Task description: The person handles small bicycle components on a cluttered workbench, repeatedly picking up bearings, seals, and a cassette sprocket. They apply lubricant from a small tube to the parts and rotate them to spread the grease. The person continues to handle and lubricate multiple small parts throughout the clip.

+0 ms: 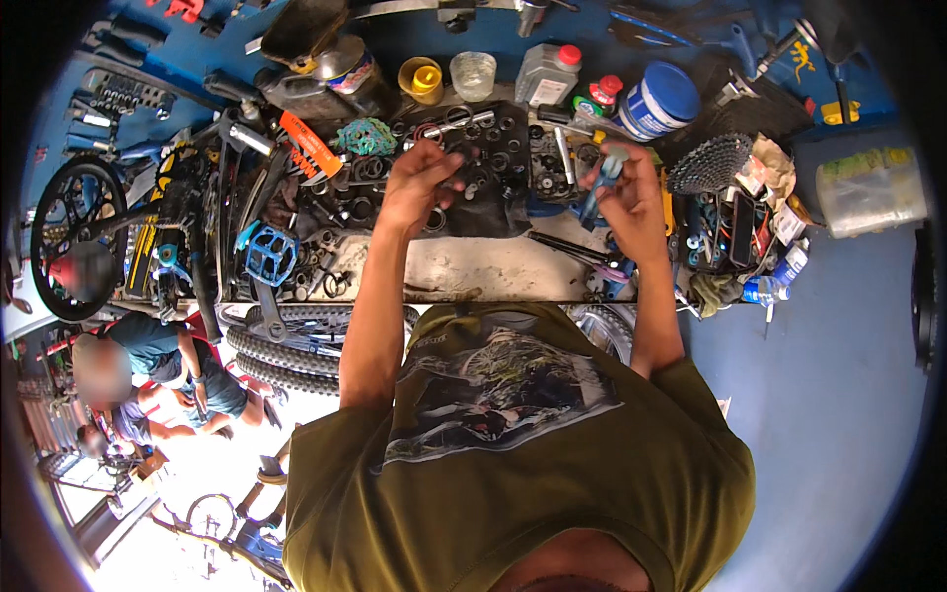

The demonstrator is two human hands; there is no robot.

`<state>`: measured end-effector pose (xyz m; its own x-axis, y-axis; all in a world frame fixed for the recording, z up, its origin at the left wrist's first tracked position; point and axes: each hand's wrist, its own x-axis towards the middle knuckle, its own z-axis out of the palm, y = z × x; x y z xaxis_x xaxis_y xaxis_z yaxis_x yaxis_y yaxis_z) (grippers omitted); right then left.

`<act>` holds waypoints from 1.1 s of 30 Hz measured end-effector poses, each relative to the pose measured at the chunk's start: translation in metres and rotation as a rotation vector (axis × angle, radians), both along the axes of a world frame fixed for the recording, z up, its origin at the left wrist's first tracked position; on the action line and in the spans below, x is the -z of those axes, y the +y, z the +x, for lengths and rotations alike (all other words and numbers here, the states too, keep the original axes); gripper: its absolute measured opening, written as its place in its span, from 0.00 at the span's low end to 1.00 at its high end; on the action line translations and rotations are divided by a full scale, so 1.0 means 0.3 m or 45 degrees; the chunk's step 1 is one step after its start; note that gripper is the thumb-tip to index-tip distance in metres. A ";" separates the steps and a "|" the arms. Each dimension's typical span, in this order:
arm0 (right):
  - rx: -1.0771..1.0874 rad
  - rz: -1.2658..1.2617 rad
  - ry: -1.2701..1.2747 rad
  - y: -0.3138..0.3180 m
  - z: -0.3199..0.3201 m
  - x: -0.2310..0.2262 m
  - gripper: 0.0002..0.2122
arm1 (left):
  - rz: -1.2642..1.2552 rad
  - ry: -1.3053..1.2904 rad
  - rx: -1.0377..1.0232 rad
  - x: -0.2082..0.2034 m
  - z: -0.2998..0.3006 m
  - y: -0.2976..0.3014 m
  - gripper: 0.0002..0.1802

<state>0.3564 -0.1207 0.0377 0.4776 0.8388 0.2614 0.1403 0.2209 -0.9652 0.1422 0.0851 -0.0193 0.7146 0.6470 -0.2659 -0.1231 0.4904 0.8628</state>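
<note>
My left hand (416, 187) is raised over the workbench, its fingers closed around a small dark part (464, 156) whose kind I cannot make out. To its right, my right hand (636, 202) grips a blue tool (602, 185) between thumb and fingers; its working end is blurred. Between and behind the hands lies a black mat (493, 212) with many small rings and metal parts on it. A tray of small parts (552, 168) sits just left of my right hand.
A blue pedal (270, 257) on a crank arm sits at the bench's left. White tub with blue lid (663, 104), grey bottle (547, 77) and yellow cup (421, 81) stand behind. A cassette (708, 163) lies right, above a filled bin (720, 232). People (168, 365) sit at lower left.
</note>
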 end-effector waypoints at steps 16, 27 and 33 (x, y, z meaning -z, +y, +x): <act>-1.154 0.648 1.172 0.313 -0.348 -0.350 0.38 | -0.158 -0.975 -0.178 -0.178 -0.290 -0.221 0.23; -1.198 0.831 0.891 0.288 -0.440 -0.393 0.30 | 0.060 -0.846 -0.312 -0.325 -0.289 -0.278 0.42; -1.241 0.827 0.900 0.287 -0.441 -0.389 0.28 | 0.082 -0.844 -0.292 -0.343 -0.281 -0.278 0.39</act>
<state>0.2241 -0.0347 0.1544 -0.0357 0.7302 0.6823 -0.8067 0.3819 -0.4510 0.0578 0.0017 0.0835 0.5561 0.8008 0.2224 -0.7274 0.3395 0.5963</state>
